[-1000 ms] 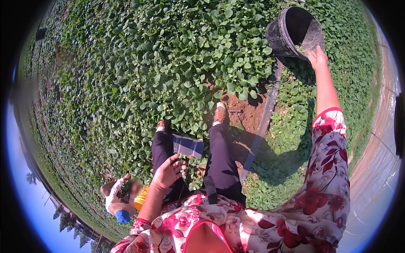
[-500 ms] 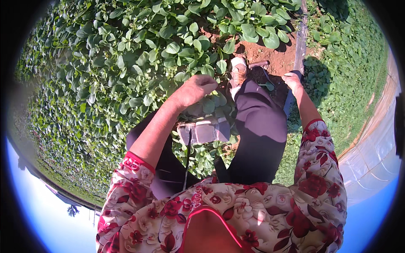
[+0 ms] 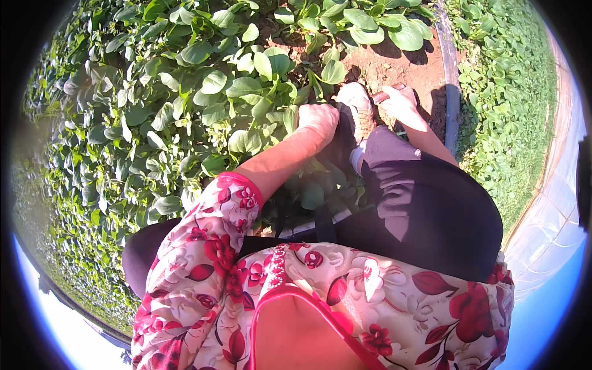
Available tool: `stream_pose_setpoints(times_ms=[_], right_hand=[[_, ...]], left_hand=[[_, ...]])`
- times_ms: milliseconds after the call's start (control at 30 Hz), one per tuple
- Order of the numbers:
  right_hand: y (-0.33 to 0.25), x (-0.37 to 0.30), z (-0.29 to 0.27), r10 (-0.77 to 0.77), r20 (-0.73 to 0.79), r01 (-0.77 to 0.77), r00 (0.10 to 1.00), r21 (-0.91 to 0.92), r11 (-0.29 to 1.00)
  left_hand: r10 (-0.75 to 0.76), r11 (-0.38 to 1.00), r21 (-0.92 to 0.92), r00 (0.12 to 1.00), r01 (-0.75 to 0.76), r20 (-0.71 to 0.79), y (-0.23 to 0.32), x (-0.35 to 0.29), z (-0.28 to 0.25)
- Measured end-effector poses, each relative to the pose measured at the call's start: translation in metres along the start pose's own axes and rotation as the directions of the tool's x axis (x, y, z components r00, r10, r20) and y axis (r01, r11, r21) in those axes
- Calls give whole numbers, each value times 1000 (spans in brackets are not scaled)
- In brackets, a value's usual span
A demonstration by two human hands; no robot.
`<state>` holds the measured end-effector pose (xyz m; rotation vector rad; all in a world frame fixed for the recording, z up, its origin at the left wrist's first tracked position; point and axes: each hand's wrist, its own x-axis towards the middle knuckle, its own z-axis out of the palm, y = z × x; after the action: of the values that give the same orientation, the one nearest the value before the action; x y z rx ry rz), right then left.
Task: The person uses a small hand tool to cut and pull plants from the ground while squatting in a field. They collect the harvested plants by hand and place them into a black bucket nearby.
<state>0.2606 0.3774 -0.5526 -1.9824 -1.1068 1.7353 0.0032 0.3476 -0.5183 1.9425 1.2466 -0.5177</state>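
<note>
My left hand (image 3: 319, 125) is closed, knuckles up, at the edge of the broad-leaved green plants (image 3: 250, 86), just left of my shoe (image 3: 356, 105). Whatever its fingers may hold is hidden. To the right of the shoe, my right hand (image 3: 402, 105) is closed around the brown handle (image 3: 380, 97) of a small hand tool lying low over the soil. The tool's working end is out of sight. Both arms reach forward, and my dark-trousered knees (image 3: 431, 203) are bent and spread.
Reddish bare soil (image 3: 394, 61) lies beyond the shoe. A grey strip (image 3: 450, 74) runs along the bed's right side, with more low plants (image 3: 493, 92) past it. Pale plastic sheeting (image 3: 549, 209) stands at the far right. Shaded leaves (image 3: 311, 191) show between my legs.
My body has lowered and leaned in. The right hand has moved left from beside the grey strip and taken hold of the brown handle. The left hand has moved slightly right, toward the shoe.
</note>
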Motion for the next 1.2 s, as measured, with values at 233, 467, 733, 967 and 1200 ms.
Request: stream_pose_setpoints(times_ms=[233, 467, 733, 967, 1200], right_hand=[[-69, -57, 4, -45, -343, -19, 938, -180, 983], [-52, -135, -55, -230, -618, 430, 752, 195, 882], [-55, -132, -49, -244, -448, 450, 860, 440, 777], [-35, -77, -43, -58, 133, 69, 989, -80, 994], [-9, -105, -45, -320, -29, 271, 947, -463, 844]], left_hand=[[-113, 986, -126, 993, 110, -19, -44, 0, -1], [-42, 556, -830, 999, 52, 35, -81, -19, -42], [-27, 283, -923, 960, -260, -278, -28, -72, -95], [66, 930, -363, 998, -62, -1, 10, -12, -6], [-236, 971, -100, 931, 216, -279, -8, -5, 80]])
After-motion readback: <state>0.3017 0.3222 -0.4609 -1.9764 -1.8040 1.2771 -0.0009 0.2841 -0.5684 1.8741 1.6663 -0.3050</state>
